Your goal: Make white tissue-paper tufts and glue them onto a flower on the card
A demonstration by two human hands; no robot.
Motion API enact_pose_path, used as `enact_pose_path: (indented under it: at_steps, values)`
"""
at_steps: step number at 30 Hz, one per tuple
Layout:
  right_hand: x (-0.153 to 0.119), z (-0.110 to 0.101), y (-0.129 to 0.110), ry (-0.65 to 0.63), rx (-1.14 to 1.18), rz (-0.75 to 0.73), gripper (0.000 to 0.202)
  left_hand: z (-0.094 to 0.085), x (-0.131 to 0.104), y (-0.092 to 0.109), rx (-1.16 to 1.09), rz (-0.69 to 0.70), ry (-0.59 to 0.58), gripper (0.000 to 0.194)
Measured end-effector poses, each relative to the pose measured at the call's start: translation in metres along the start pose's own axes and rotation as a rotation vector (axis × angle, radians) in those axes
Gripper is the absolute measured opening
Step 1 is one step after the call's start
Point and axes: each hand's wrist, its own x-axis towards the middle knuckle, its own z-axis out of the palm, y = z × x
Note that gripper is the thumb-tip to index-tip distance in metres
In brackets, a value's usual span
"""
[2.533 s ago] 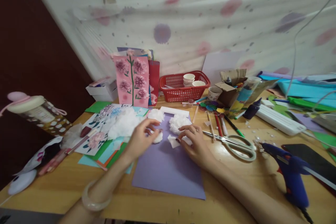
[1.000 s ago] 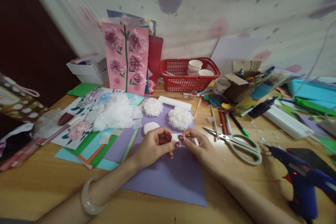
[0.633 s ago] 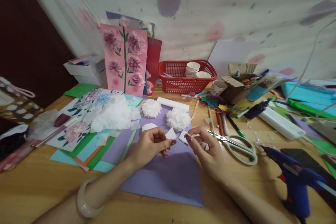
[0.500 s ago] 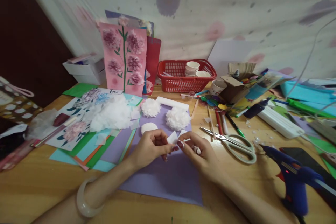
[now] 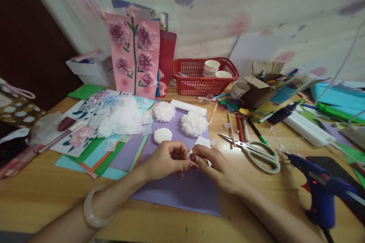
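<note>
My left hand (image 5: 171, 159) and my right hand (image 5: 212, 163) meet over a purple sheet (image 5: 182, 195). Their fingertips pinch a small piece of white paper (image 5: 190, 153), mostly hidden by the fingers. A bit more white shows under my right hand's curled fingers. Just beyond lie a white paper square (image 5: 202, 142), a white round disc (image 5: 162, 135) and two fluffy white paper flowers, one larger (image 5: 194, 123) and one smaller (image 5: 164, 111). Behind them rests a white roll (image 5: 188, 107).
Scissors (image 5: 251, 152) and a blue glue gun (image 5: 319, 190) with a red light lie to the right. A heap of white tissue squares (image 5: 119, 117) covers coloured paper at the left. At the back stand a red basket (image 5: 196, 84) with cups and a pink flower picture (image 5: 134, 57).
The white paper, spread between my fingertips before, is now gathered into a narrow bit. My hands have drawn together, and the view has tilted slightly down.
</note>
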Motion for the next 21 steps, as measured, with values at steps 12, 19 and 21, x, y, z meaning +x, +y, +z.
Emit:
enact_pose_path:
  at_steps: [12, 19, 21]
  values:
    - [-0.0018, -0.0043, 0.0023, 0.077, 0.034, 0.012, 0.024, -0.0001, -0.0067, 0.0020, 0.239, 0.393, 0.269, 0.012]
    - [-0.0025, -0.0017, 0.0058, 0.096, -0.020, -0.010, 0.023, -0.0017, -0.0065, -0.0043, 0.406, 0.505, 0.333, 0.015]
    - [-0.0025, -0.0009, 0.0068, 0.098, -0.023, -0.025, 0.023, -0.0013, -0.0065, -0.0035, 0.422, 0.519, 0.343, 0.014]
